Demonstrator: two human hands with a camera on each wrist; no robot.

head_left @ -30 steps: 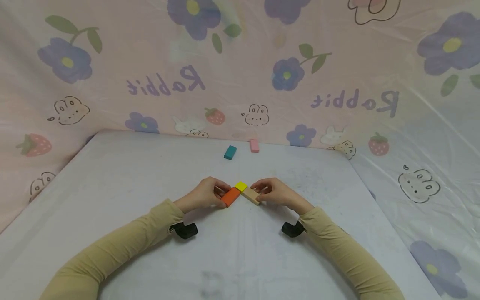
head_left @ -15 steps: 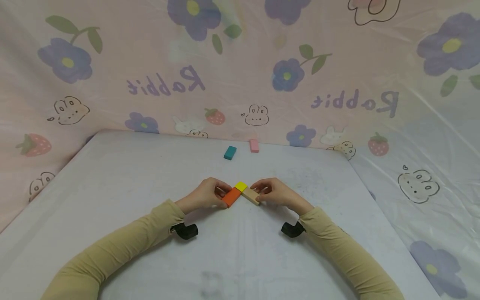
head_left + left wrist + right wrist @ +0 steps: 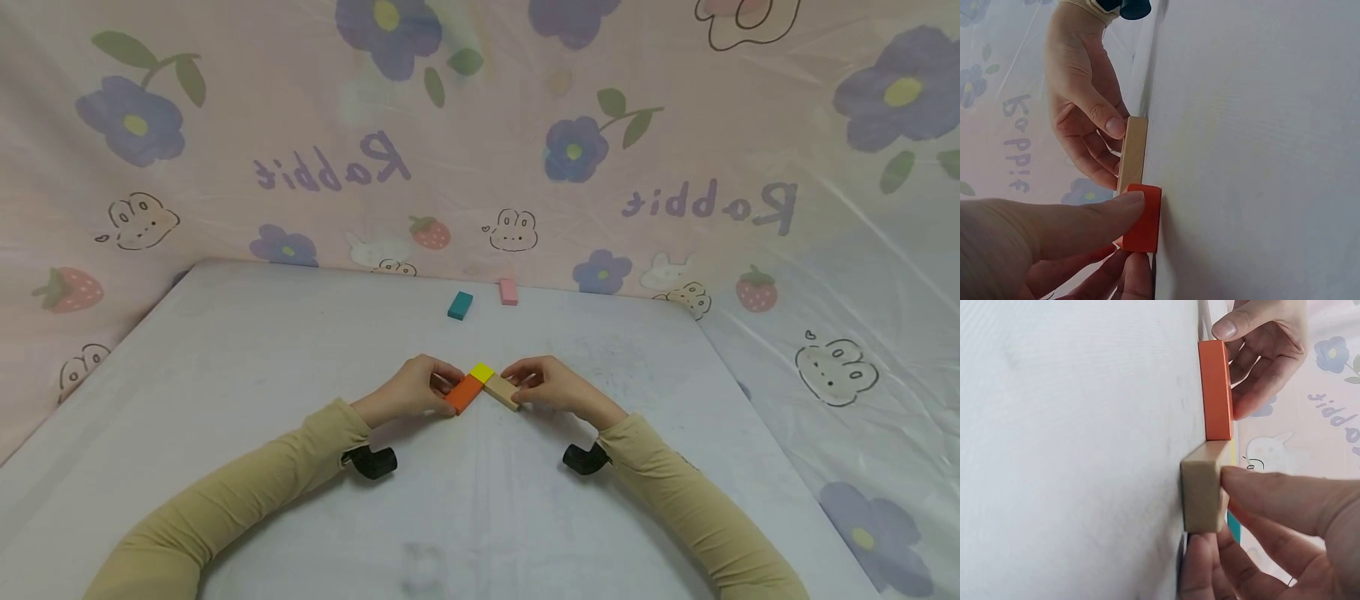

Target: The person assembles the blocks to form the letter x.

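Note:
In the head view, an orange block (image 3: 463, 395) and a plain wooden block (image 3: 501, 392) lie slantwise on the white table, forming a V that points away from me. At its tip is a yellow block (image 3: 482, 372), against their far ends. My left hand (image 3: 411, 387) pinches the orange block from the left, thumb at the near end and fingers along the outer side. From the right, my right hand (image 3: 557, 386) holds the wooden block the same way. Up close in the right wrist view, the wooden block's end face (image 3: 1200, 497) shows beside the thumb.
Farther back on the table (image 3: 300, 333) lie a teal block (image 3: 460, 306) and a pink block (image 3: 508, 292), the pink one near the back edge. A printed curtain (image 3: 480, 150) with flowers and rabbits hangs around the back and sides.
The near end of the orange block has shifted very slightly to the right, along with my left hand. My right hand, the wooden block and the other blocks look unmoved.

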